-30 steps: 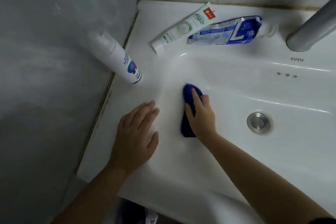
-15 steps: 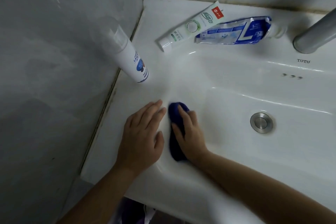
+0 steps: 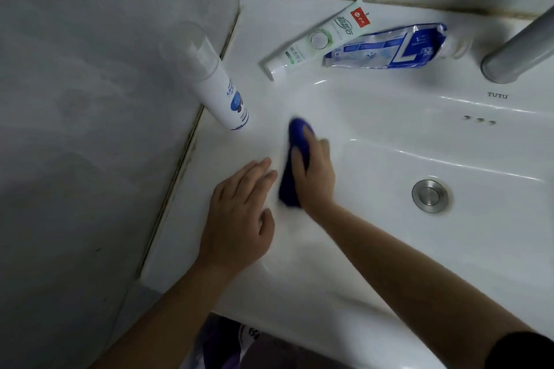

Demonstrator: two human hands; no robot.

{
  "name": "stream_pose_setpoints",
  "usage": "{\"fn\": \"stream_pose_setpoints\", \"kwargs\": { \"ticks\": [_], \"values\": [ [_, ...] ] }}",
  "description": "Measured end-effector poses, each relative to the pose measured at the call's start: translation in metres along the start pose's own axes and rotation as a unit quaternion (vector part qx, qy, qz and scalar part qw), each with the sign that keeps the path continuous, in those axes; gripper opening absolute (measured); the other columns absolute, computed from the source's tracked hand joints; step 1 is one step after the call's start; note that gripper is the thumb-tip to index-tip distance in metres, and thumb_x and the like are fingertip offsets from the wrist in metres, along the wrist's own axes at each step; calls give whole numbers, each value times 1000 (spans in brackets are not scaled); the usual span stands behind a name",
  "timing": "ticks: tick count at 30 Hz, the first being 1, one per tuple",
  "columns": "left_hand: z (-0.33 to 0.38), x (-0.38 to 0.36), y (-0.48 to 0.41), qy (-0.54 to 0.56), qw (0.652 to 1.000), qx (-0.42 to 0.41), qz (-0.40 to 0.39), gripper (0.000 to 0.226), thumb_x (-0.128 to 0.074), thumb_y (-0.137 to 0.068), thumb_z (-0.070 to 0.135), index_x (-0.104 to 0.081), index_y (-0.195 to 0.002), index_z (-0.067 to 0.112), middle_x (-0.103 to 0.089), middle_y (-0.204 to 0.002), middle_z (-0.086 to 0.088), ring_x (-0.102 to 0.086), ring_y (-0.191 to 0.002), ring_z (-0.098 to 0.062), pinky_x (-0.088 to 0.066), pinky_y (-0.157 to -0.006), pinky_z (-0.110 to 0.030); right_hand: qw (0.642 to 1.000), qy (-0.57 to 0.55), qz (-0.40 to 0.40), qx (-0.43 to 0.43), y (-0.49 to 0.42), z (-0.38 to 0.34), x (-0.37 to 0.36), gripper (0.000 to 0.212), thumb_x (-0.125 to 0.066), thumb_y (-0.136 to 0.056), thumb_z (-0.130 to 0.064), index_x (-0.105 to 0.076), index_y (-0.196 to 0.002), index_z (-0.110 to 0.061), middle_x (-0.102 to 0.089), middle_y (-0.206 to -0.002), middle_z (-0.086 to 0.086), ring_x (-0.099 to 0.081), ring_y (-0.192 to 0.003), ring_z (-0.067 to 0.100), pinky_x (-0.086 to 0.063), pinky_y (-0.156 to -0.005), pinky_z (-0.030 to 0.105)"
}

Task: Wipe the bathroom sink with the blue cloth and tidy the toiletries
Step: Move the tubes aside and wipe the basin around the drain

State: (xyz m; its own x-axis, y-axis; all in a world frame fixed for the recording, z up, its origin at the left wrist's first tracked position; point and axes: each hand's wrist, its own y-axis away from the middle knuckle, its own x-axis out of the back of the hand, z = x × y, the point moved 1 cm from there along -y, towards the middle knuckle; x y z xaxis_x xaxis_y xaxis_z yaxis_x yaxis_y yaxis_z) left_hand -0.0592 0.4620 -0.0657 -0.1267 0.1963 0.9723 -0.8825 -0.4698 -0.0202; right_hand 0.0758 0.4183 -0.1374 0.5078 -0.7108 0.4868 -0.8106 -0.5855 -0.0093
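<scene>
My right hand (image 3: 316, 172) presses the folded blue cloth (image 3: 295, 159) against the left inner slope of the white sink (image 3: 389, 135). The cloth sticks out beyond my fingertips and is slightly blurred. My left hand (image 3: 239, 216) lies flat on the sink's left rim, fingers apart, holding nothing, just left of the cloth. A white spray bottle (image 3: 221, 90) stands on the rim by the left wall. A white-green toothpaste tube (image 3: 317, 40) and a crumpled blue tube (image 3: 386, 49) lie on the back ledge.
A grey faucet (image 3: 518, 51) juts in at the upper right. The metal drain plug (image 3: 430, 195) sits in the basin's middle, with three overflow holes (image 3: 479, 120) above it. Grey tiled walls close the left and back sides.
My right hand slid the cloth toward the left rim and has now pushed it back up the slope toward the bottle. The left hand has stayed flat on the rim.
</scene>
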Motion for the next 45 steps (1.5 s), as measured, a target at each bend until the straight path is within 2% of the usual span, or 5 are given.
{"fn": "stream_pose_setpoints", "kwargs": {
  "ticks": [14,22,26,34,45],
  "values": [
    [0,-1,-1,16,1000,-12,24,57,-43,-72,13,-52,-128,8,-45,-140,-7,-37,-131,-20,-27,-104,-32,986,155,-53,-24,-33,44,30,46,-46,-94,-23,-37,-138,-12,-45,-122,18,-50,-103,37,-42,-83,40],
    [-2,-3,0,29,999,-12,33,58,-45,-68,13,-54,-125,8,-47,-139,-7,-39,-129,-21,-30,-100,-34,938,221,-245,108,45,52,54,49,-51,-91,-29,-37,-135,-12,-51,-118,17,-57,-93,37,-46,-76,36],
    [0,1,-1,56,998,-11,28,55,-45,-70,18,-54,-124,6,-49,-136,-9,-38,-127,-19,-31,-101,-34,971,181,-153,-40,46,40,43,50,-51,-92,-20,-35,-137,-8,-47,-124,17,-51,-105,35,-43,-86,41],
    [-9,36,46,106,985,41,131,42,-45,-81,18,-56,-117,-3,-52,-127,-20,-45,-119,-27,-39,-99,-39,928,65,-356,-90,88,-24,51,45,-46,-95,-30,-30,-134,-15,-50,-128,11,-53,-106,25,-36,-80,26],
    [-5,67,122,109,976,153,114,48,-37,-86,28,-55,-122,1,-52,-130,-16,-47,-119,-28,-36,-97,-34,951,183,-220,115,126,-78,33,50,-49,-92,-31,-36,-139,-16,-47,-123,12,-53,-101,32,-45,-82,38]
  ]
}}
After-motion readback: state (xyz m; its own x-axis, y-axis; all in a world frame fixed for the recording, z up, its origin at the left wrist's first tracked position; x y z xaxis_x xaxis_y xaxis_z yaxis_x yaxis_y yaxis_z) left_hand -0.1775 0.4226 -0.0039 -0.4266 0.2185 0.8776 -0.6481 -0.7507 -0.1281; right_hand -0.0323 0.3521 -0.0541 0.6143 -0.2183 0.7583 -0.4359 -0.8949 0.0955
